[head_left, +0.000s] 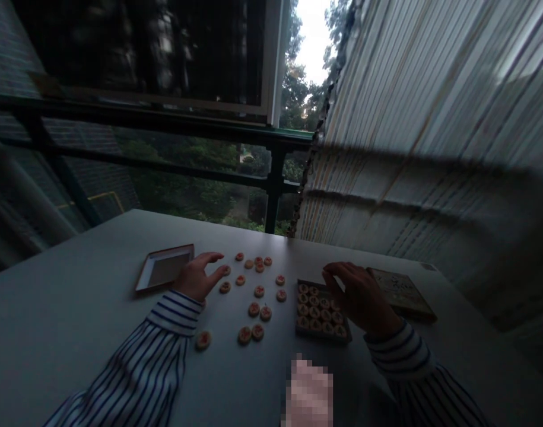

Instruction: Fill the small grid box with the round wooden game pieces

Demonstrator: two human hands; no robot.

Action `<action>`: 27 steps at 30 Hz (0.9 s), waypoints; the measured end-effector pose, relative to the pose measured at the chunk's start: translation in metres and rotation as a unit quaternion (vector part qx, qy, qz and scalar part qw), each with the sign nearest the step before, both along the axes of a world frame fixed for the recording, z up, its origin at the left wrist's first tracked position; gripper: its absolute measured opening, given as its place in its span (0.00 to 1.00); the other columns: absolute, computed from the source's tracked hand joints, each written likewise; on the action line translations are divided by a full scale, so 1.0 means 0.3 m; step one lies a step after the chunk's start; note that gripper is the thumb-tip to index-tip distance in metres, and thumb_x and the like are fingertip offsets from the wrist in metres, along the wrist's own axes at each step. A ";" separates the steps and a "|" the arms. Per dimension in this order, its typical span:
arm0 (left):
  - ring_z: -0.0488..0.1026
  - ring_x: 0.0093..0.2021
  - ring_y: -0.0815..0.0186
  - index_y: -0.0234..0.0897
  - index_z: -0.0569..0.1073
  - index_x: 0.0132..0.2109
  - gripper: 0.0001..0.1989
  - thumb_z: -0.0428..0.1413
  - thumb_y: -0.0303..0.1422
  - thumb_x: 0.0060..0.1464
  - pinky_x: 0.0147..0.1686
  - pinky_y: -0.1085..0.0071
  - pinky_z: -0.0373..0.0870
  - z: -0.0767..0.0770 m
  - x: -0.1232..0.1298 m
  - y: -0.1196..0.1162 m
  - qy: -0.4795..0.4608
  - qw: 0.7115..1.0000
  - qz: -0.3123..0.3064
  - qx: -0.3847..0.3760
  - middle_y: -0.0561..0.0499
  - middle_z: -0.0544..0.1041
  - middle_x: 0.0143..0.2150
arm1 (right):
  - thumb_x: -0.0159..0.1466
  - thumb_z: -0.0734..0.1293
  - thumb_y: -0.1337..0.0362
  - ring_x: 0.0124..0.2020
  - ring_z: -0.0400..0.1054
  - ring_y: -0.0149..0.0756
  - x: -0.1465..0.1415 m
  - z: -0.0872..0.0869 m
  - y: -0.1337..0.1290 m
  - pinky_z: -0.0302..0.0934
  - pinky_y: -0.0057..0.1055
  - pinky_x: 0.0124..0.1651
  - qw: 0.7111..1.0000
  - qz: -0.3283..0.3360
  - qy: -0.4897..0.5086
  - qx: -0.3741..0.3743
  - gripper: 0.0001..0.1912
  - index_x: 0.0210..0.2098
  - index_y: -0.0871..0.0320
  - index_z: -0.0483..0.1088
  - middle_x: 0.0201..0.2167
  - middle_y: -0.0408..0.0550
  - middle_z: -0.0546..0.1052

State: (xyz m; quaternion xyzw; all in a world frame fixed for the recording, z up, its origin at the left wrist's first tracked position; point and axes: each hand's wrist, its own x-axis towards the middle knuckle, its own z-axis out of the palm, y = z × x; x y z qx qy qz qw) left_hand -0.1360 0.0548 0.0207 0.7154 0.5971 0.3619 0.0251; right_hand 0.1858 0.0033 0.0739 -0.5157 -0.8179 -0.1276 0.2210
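Observation:
My left hand [197, 276] hovers over the left side of the table, thumb and fingers apart with nothing between them. Just at its thumb tip lies a round Chinese chess piece [226, 270]. Several more pieces with red characters, such as this chess piece [259, 291], lie scattered across the middle. My right hand [355, 296] is over the back right of a small box [299, 333] holding rows of dark-marked chess pieces [314, 312]. Its fingers are curled and pressed together; whatever they hold, if anything, is hidden.
An open shallow tray [144, 281] lies beyond my left hand. A flat box lid [402, 290] with a picture rests right of my right hand. All stand on a white table [120, 308]. A railing [275, 178] and a striped curtain [409, 148] are behind it.

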 end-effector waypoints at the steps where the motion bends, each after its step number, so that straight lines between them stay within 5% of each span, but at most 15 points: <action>1: 0.72 0.39 0.62 0.35 0.70 0.41 0.16 0.50 0.41 0.47 0.40 0.66 0.69 -0.009 -0.005 0.001 0.004 1.000 0.002 -0.003 0.47 0.74 0.39 | 0.63 0.53 0.62 0.36 0.65 0.34 -0.006 0.000 0.001 0.54 0.30 0.40 1.000 0.002 0.002 -0.002 0.12 0.35 0.58 0.66 0.34 0.48 0.73; 12: 0.71 0.43 0.61 0.36 0.69 0.42 0.14 0.52 0.30 0.45 0.43 0.64 0.67 -0.089 -0.002 0.032 0.055 0.998 -0.007 -0.018 0.45 0.74 0.42 | 0.62 0.55 0.63 0.37 0.65 0.33 -0.214 0.007 0.043 0.54 0.31 0.41 0.988 0.100 -0.065 -0.093 0.11 0.38 0.56 0.67 0.35 0.48 0.73; 18: 0.71 0.42 0.60 0.35 0.70 0.43 0.14 0.51 0.28 0.46 0.43 0.64 0.67 -0.109 0.007 0.044 0.061 0.998 0.000 -0.024 0.45 0.74 0.42 | 0.62 0.55 0.63 0.41 0.64 0.34 -0.355 -0.048 0.066 0.52 0.32 0.43 0.979 0.147 -0.065 -0.126 0.11 0.42 0.55 0.66 0.38 0.47 0.73; 27: 0.70 0.43 0.61 0.35 0.70 0.44 0.13 0.50 0.32 0.50 0.43 0.67 0.65 -0.121 0.017 0.061 0.059 0.997 0.023 -0.053 0.45 0.75 0.41 | 0.62 0.55 0.65 0.41 0.63 0.34 -0.384 -0.120 0.074 0.51 0.32 0.44 0.981 0.155 -0.018 -0.118 0.11 0.41 0.56 0.65 0.39 0.48 0.72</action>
